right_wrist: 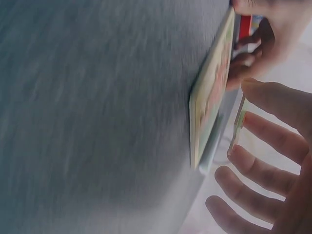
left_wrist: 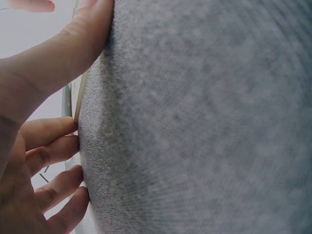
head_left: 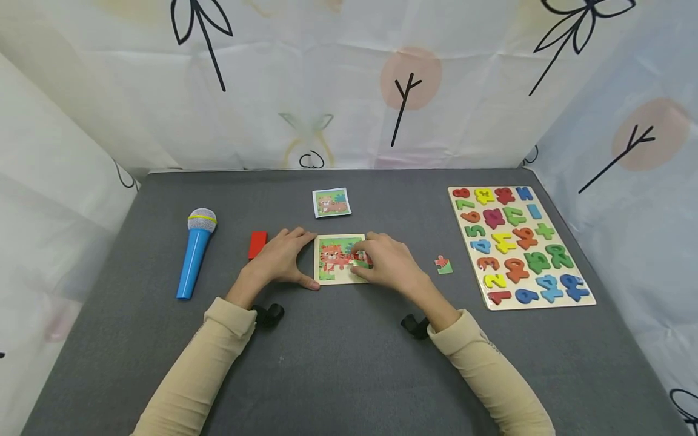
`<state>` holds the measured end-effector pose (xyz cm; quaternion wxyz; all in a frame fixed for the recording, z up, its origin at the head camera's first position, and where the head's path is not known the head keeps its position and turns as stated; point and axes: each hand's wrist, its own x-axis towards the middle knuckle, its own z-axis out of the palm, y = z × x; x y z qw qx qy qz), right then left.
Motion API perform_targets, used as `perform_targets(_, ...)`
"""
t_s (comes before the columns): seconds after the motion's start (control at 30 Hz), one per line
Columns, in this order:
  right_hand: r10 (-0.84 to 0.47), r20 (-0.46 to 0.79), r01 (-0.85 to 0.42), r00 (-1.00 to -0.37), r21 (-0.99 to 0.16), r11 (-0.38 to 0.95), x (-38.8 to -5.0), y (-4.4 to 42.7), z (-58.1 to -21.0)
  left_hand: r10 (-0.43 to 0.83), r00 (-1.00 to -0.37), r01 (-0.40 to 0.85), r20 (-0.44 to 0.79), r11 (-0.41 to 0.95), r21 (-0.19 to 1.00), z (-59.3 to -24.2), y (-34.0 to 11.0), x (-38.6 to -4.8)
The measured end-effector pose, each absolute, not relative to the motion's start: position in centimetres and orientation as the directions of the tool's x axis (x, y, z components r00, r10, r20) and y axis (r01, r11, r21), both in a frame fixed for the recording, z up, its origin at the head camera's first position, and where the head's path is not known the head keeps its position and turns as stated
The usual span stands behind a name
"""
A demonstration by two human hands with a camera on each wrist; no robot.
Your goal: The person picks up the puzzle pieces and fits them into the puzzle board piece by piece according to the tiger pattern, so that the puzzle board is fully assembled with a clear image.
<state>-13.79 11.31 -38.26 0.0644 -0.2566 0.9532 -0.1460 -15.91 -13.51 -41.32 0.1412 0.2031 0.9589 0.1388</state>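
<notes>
A small square jigsaw board (head_left: 343, 281) with a red cartoon animal picture lies in the middle of the table. My left hand (head_left: 278, 257) holds it at the left side, thumb at the near corner and index finger at the far corner. My right hand (head_left: 388, 260) is over the right part of the board, partly hiding it. Between its thumb and fingertips it pinches a thin jigsaw piece (right_wrist: 238, 124), raised above the board in the right wrist view. Another jigsaw piece (head_left: 444, 265), red and green, lies to the right of that hand.
Beyond the board lies a picture card (head_left: 331, 203) with a similar animal. A red block (head_left: 257, 243) is behind the left hand, and a blue toy microphone (head_left: 193, 257) lies further left. On the right stands a large board of colourful numbers and letters (head_left: 515, 248).
</notes>
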Motion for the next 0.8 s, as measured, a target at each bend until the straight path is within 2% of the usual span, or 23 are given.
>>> perform_targets(0.27,-0.540,-0.106,-0.492,-0.835,-0.295,0.819,-13.6,8.8,-38.9,0.438,-0.878,0.359,-0.195,0.870,0.338,-41.3,-13.5,-15.9)
perform_targets(0.8,-0.556,-0.090,-0.506,-0.826,-0.316,0.803,-13.4,8.3,-39.6,0.441,-0.878,0.365,-0.187,0.868,0.335,-41.3,-13.6,-15.8)
